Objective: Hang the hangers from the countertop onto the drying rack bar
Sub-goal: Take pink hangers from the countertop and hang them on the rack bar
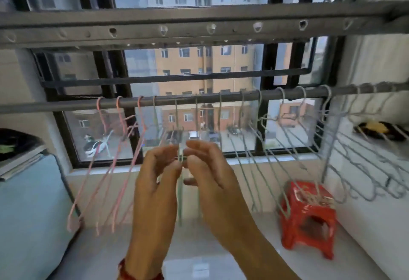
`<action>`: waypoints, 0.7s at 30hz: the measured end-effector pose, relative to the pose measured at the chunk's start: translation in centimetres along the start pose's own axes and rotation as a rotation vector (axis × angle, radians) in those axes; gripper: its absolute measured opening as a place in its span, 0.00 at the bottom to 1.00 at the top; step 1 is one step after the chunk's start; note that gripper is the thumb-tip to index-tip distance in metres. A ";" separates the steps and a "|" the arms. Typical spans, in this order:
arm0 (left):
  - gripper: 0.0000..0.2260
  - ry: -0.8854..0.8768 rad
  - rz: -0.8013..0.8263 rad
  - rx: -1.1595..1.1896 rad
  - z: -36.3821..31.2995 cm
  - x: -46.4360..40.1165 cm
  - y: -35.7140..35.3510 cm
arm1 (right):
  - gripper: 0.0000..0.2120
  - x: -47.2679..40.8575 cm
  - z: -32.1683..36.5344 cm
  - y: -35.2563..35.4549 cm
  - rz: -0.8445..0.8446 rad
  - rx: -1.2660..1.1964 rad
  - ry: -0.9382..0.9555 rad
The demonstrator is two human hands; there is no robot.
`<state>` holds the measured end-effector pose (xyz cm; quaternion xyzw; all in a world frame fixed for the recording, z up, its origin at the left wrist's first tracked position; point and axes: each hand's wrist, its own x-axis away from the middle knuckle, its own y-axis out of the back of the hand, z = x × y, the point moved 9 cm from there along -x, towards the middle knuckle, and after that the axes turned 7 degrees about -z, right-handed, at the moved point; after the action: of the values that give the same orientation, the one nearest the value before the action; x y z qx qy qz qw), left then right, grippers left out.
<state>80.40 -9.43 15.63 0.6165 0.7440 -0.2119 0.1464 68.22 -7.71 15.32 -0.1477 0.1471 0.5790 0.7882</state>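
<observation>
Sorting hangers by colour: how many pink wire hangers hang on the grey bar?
3, side by side at the left end of the grey drying rack bar: pink wire hangers. Blur could hide another.

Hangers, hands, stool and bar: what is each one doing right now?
Pink hangers: hooked on the bar, hanging tilted.
Green hanger: pinched by both hands, its hook on the bar.
Grey hangers: hooked on the bar.
Drying rack bar: level, carrying hangers.
Left hand: fingers curled, pinching the green hanger.
Right hand: pinching the same hanger.
Red stool: upright on the countertop.
</observation>
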 end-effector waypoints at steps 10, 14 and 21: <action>0.12 -0.075 0.580 0.088 -3.4 16.5 -34.3 | 0.13 6.2 3.1 40.7 -0.622 0.350 0.031; 0.18 -0.185 0.727 0.002 -4.7 25.0 -45.4 | 0.15 10.7 3.3 52.8 -0.756 0.493 -0.031; 0.23 -0.491 0.911 -0.255 -4.4 37.0 -59.8 | 0.25 17.6 2.0 67.8 -0.911 0.758 -0.185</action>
<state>14.75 15.42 9.79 0.7865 0.3648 -0.1728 0.4673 8.51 27.75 5.80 0.1466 0.1959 0.1005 0.9644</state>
